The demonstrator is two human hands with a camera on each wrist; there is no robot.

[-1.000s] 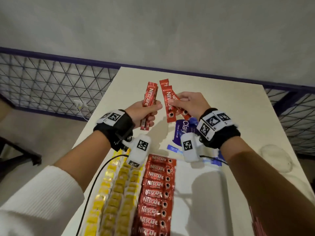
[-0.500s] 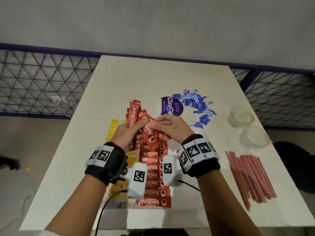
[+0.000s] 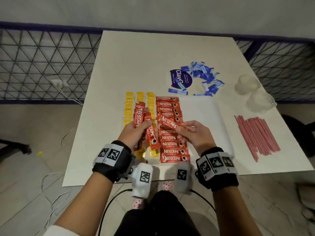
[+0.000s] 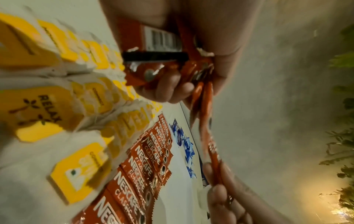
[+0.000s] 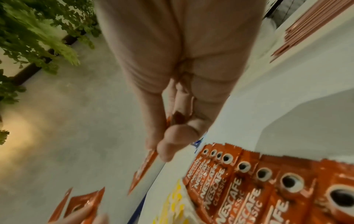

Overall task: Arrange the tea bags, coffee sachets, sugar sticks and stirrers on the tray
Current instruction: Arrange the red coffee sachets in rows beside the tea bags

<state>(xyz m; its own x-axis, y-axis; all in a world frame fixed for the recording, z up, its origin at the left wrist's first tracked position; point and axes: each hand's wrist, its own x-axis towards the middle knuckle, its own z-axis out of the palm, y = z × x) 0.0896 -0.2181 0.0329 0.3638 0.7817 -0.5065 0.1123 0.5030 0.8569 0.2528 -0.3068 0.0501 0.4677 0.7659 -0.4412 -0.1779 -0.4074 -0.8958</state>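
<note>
Head view, centre of frame: the left hand (image 3: 134, 133) curls its fingers and thumb round a fanned bundle of red coffee sachets (image 3: 144, 123), each printed "NESCAFE CLASSIC"; the left-wrist view shows a barcode on one sachet (image 4: 161, 39). The right hand (image 3: 196, 135) pinches a single sachet (image 3: 168, 124) between thumb and fingertips, held slanted just above the tray (image 3: 204, 116). On the tray, at lower centre, a column of sachets (image 3: 172, 133) lies label-up beside three columns of yellow tea bags (image 3: 129, 106); one tag reads "RELAX" in the left-wrist view. At upper right of the frame, blue sugar sticks (image 3: 204, 79) lie scattered round a purple packet (image 3: 180, 79) lettered "Clay…"; the rest is unreadable. Pink stirrers (image 3: 255, 135) lie at right on the table (image 3: 136, 57).
</note>
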